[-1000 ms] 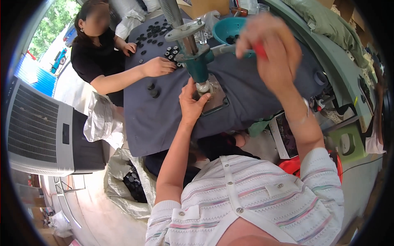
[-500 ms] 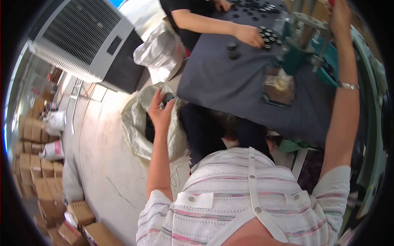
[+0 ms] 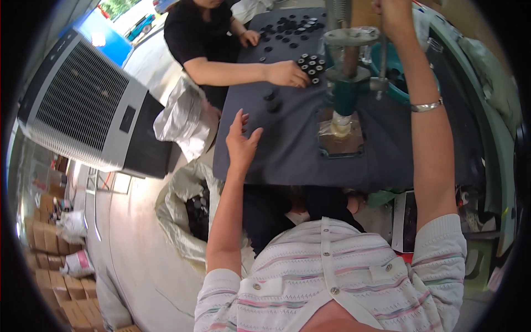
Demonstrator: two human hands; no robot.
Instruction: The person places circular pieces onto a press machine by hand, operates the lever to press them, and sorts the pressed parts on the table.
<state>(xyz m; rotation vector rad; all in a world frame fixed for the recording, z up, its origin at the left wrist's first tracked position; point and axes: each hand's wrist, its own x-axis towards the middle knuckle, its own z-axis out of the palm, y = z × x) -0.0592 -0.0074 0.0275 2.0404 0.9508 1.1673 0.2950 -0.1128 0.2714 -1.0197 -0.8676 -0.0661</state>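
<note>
My left hand (image 3: 242, 141) hovers over the near left edge of the dark cloth-covered table (image 3: 293, 149). Its fingers are apart and nothing is in them. Closest to it stands a small stack of black round pieces (image 3: 271, 101). At the top edge, my right hand (image 3: 395, 19) is closed around the upper part of the lever (image 3: 383, 61) of a green hand press (image 3: 347, 94); the fingers are partly cut off. Under the press head, a pale yellowish die (image 3: 341, 126) meets the metal base plate (image 3: 332, 146). Below my left forearm, an open woven sack (image 3: 168, 202) holds dark pieces (image 3: 198, 211).
Across the table a co-worker's hand (image 3: 289, 73) touches black rings with light centres (image 3: 312, 66). More black discs (image 3: 290, 26) lie farther back. A teal basin (image 3: 404, 97) stands right of the press. A white sack (image 3: 191, 122) and an air cooler (image 3: 83, 105) are at left.
My left hand has moved from over the woven sack to the table edge. The dark round piece between its fingers is gone. The whole view has shifted; my right hand stays at the lever.
</note>
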